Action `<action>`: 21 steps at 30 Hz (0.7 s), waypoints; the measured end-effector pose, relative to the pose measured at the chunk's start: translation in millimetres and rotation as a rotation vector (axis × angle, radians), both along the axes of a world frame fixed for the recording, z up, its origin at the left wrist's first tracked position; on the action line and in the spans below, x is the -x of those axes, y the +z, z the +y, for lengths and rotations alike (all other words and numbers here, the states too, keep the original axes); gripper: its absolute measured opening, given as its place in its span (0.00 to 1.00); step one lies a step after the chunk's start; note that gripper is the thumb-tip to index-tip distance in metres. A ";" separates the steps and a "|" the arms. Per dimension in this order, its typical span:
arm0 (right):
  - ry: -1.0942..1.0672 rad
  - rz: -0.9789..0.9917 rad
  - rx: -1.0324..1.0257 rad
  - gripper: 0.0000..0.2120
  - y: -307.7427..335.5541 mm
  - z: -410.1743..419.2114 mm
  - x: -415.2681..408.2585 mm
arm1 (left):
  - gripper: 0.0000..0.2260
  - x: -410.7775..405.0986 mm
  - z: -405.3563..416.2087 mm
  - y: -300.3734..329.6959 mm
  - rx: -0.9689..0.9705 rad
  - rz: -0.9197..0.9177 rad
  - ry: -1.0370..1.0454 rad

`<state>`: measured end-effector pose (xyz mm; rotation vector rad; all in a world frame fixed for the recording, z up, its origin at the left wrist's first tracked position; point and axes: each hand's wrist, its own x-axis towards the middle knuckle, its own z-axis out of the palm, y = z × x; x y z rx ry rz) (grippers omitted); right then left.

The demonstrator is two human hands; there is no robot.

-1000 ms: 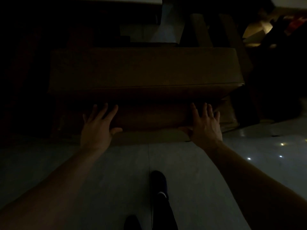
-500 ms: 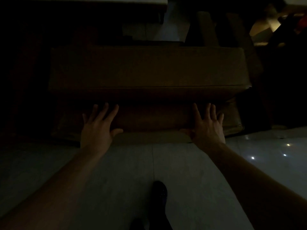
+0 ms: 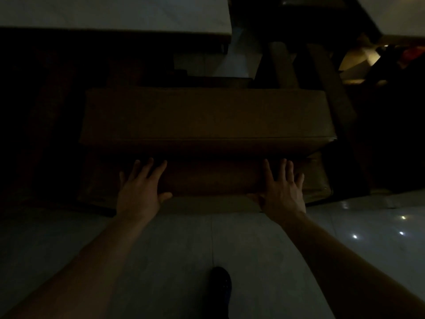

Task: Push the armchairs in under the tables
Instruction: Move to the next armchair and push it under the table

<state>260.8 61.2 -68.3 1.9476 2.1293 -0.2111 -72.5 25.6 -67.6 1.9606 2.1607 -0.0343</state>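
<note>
The armchair (image 3: 207, 116) sits dead centre in the dim light, its broad brown back facing us and its far edge up at 12 o'clock, just short of the pale bench (image 3: 115, 17) top that crosses the upper left. Both hands are on it — the left hand (image 3: 140, 192) at about 8 o'clock of the chair, the right hand (image 3: 281, 192) at about 4 o'clock, each flat with fingers spread and straight, palms pressed against the lower back panel. No gripping here, just a straight push.

How far along? My read is mid-shove: the chair looks close to the bench edge but its back stands clear of it, so there is travel left. Whether the seat is under yet, the darkness hides.

Out at 1 o'clock a second bench (image 3: 400, 14) top shows, with dark slanted legs beneath; other chairs may wait there, I cannot tell. Below, the tiled floor (image 3: 161, 249) gleams, and one dark shoe (image 3: 220, 284) stands at 6 o'clock.
</note>
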 end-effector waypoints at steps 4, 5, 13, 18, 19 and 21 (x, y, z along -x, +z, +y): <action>-0.007 0.052 0.083 0.48 12.6 4.6 -2.8 | 0.38 -9.6 -0.5 12.1 0.087 0.020 0.040; -0.010 0.067 0.112 0.48 16.0 6.7 -4.0 | 0.37 -13.5 -1.9 15.3 0.098 0.012 0.058; -0.023 0.086 0.207 0.50 24.6 11.4 -1.7 | 0.35 -26.9 -6.8 27.5 0.174 -0.034 0.125; -0.008 0.033 0.218 0.50 25.3 9.8 1.4 | 0.35 -23.9 -3.5 27.0 0.189 -0.007 0.125; -0.009 0.031 0.218 0.50 26.1 10.3 2.8 | 0.36 -23.8 -4.2 26.4 0.188 -0.011 0.128; -0.016 0.032 0.220 0.51 28.3 10.7 4.0 | 0.36 -22.9 -5.5 25.3 0.181 -0.019 0.122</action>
